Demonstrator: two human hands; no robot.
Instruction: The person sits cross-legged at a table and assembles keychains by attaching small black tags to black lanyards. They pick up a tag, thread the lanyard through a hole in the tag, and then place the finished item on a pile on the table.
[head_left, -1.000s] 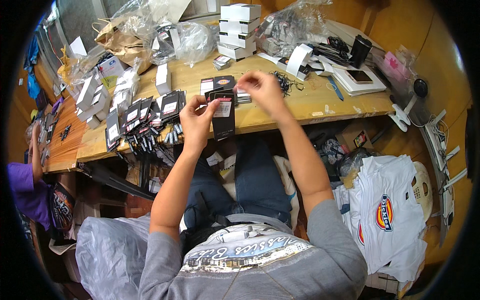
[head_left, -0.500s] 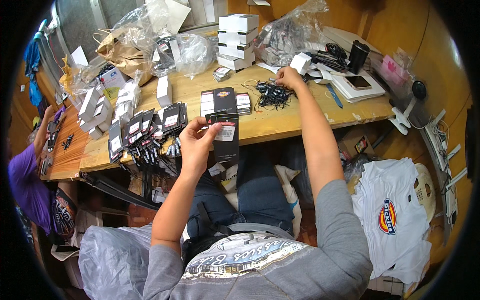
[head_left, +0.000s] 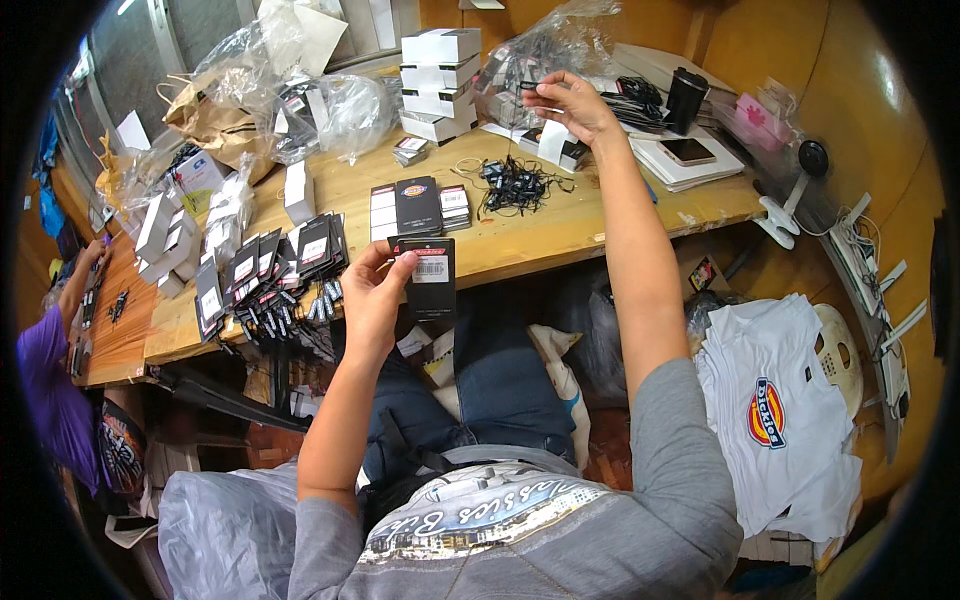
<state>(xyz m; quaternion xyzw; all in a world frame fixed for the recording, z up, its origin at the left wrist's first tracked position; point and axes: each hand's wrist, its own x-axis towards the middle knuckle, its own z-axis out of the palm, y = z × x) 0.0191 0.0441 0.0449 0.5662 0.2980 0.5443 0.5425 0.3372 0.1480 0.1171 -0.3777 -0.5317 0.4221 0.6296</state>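
My left hand (head_left: 376,298) pinches black hang tags (head_left: 432,290), each with a white barcode label, upright just in front of the table edge. Raised over the far side of the table, my right hand (head_left: 572,108) holds a black hang-tag string (head_left: 528,87) between thumb and fingers. Its thin cord dangles toward a tangled heap of black tag strings (head_left: 522,186) on the tabletop. Between my hands lie flat stacks of tags (head_left: 418,207). Left of them, many black tags with strings attached (head_left: 268,262) lie fanned out, their strings hanging over the front edge.
White boxes (head_left: 440,85) are stacked at the back, beside clear plastic bags (head_left: 345,115). A phone (head_left: 688,151) rests on white pads near a black cup (head_left: 686,100). White shirts (head_left: 780,420) lie at the right. At far left a co-worker in purple (head_left: 60,390) works.
My right hand has risen from the string heap, lifting one black string. My left hand still holds the tags. The whole view has shifted slightly.
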